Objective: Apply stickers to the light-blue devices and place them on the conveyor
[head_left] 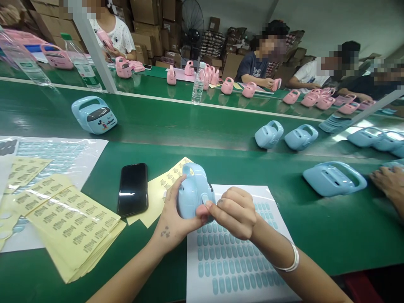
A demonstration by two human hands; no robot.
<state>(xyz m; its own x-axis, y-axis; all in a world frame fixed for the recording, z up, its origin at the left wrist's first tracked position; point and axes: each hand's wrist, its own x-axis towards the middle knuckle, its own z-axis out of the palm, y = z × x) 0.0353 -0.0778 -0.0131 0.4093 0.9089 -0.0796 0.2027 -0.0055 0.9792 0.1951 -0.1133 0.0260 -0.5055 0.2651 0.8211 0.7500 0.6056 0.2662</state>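
My left hand (175,214) is wrapped around a small light blue plastic device with a carry handle (192,189), held tilted above the table. Against the device's side, the curled fingers of my right hand (235,210) meet a light blue oval sticker (205,198); fingertip and thumb are at its edge. Under both hands lies a white sheet of oval stickers (233,256) in rows. A yellow label sheet (168,179) is partly hidden behind the device. To its left lies a black phone (133,189).
At left, a stack of yellow label sheets (72,223) rests on more sheets. Another blue device (94,115) with a cartoon print stands beyond; several more are at right, near a co-worker's hand (389,185). Bottles (198,86) and pink devices (227,86) line the far table, where people sit.
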